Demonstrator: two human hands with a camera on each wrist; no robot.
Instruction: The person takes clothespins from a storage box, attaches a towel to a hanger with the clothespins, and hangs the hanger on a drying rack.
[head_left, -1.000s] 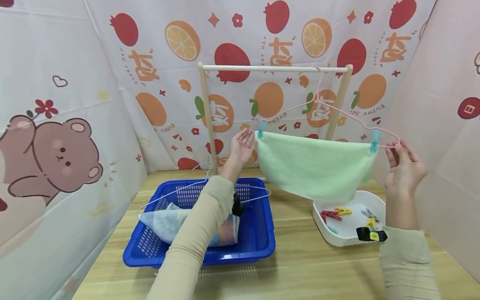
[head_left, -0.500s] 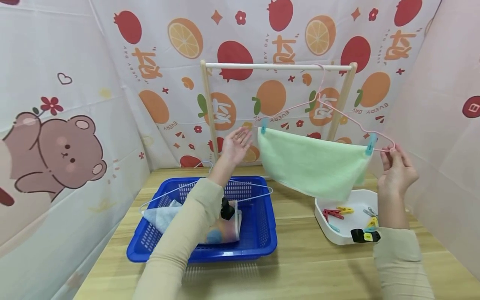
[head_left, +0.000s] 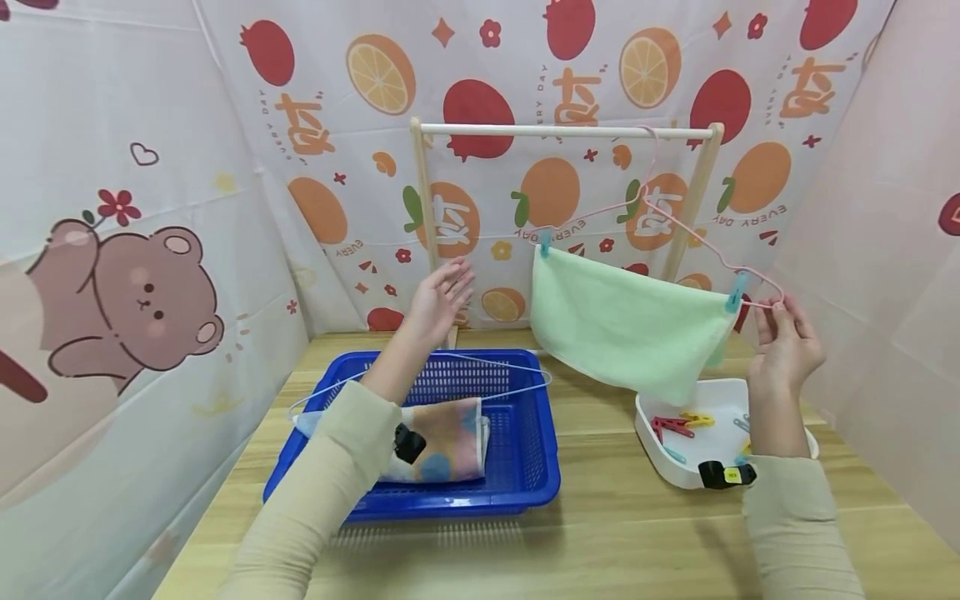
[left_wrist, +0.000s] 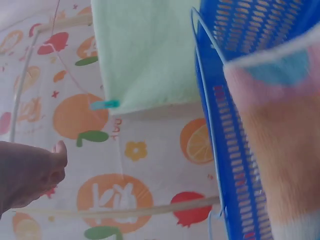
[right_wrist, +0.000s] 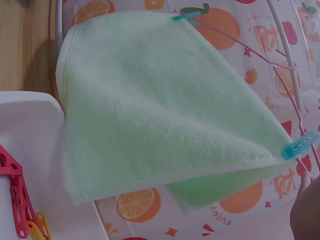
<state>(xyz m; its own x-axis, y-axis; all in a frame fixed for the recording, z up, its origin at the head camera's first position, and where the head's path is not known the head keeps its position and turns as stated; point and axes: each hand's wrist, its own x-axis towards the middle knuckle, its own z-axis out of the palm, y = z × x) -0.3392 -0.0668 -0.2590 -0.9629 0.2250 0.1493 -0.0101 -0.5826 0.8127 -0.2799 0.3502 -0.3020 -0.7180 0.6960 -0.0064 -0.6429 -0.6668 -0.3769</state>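
A light green towel [head_left: 622, 321] hangs from a pink hanger [head_left: 686, 229], whose hook is over the white bar [head_left: 525, 131] of a wooden rack. Two teal clothespins, one at the left [head_left: 545, 244] and one at the right [head_left: 737, 293], fasten the towel's upper edge. My right hand [head_left: 785, 346] pinches the hanger's right corner. Apart from the hanger, my left hand [head_left: 438, 304] is raised above the blue basket, its fingers straight. In the right wrist view the towel [right_wrist: 150, 115] fills the middle and only part of my right hand [right_wrist: 306, 210] shows.
A blue basket [head_left: 551, 467] holds a folded multicolored towel [head_left: 446, 429], with a light blue hanger [head_left: 517, 386] lying over it. To the right stands a white tray [head_left: 678, 477] with red, yellow and teal clothespins. Printed cloth walls [head_left: 330, 275] surround the wooden table [head_left: 600, 533].
My left hand has come off the hanger's left corner and moved left. My right hand still pinches the right corner, which has shifted slightly left and down.
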